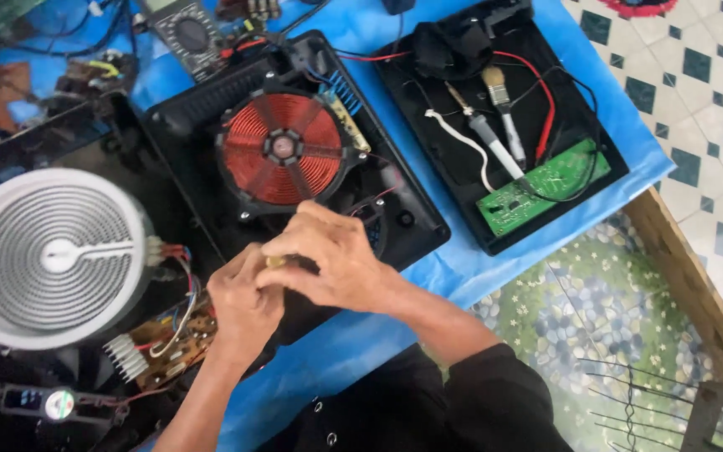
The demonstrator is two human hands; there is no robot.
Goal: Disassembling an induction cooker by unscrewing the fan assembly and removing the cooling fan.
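We have our left hand (244, 301) and right hand (332, 255) pressed together over the near edge of the opened cooker base (412, 226), both clamped on a small yellowish piece (276, 262) that peeps out between the fingers; what it is we cannot tell. Judging by how things lie, the stripping-down looks well along: the black plastic shell is open, the round copper coil (282, 149) sits bare with its dark spokes, and the separate black cover (579, 180) lies to the right on the blue counter (621, 134), holding a flat green circuit board (546, 186), a bristle brush (499, 100) and loose red and black wires. Reassembly has not begun. At left lies a pale round heating plate (48, 255) with grooved rings, beside a brown board (173, 339) full of wires.
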